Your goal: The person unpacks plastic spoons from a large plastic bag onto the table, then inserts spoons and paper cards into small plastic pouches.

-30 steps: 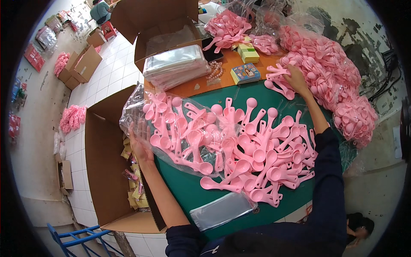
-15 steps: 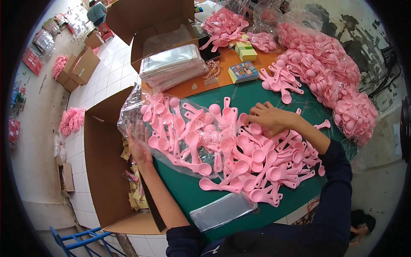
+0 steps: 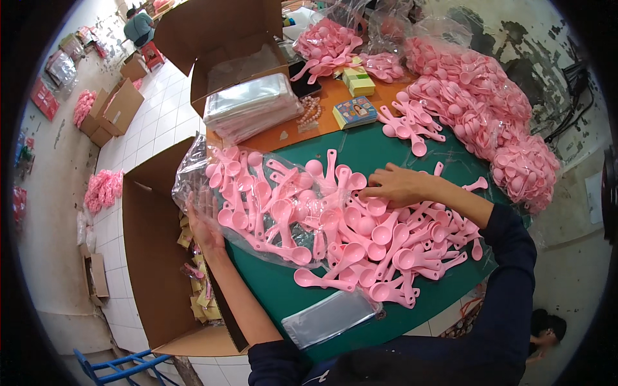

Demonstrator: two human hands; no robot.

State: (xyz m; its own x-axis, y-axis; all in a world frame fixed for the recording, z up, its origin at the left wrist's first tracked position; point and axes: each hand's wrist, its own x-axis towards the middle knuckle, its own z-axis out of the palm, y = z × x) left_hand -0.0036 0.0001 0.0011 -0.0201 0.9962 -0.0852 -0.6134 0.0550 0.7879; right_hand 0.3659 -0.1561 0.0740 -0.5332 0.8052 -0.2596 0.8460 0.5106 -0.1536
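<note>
A wide pile of pink plastic measuring spoons [image 3: 353, 252] lies on the green table top [image 3: 257, 283]; its left part sits inside a clear plastic bag [image 3: 188, 174]. At the bag's left end is my left hand [image 3: 205, 226], its fingers stretched out along the film and seen partly through it. My right hand [image 3: 398, 186] reaches over the pile near the bag's mouth. Its fingers are bent down and closed among the spoons, and what they grip, if anything, is hidden. A stack of flat clear bags [image 3: 329, 318] lies at the near edge.
Left of the table stands an open carton [image 3: 145, 257] holding small yellow-carded packs. Bundled clear sleeves [image 3: 248, 106], a card stack [image 3: 355, 112] and a beaded string [image 3: 311, 110] lie at the back. Large bags of pink spoons [image 3: 476, 96] line the right. Another person [image 3: 138, 27] sits far off.
My right hand has shifted slightly left and down, its fingers deeper among the spoons by the bag's mouth. My left hand stays against the bag. The whole view has shifted slightly.
</note>
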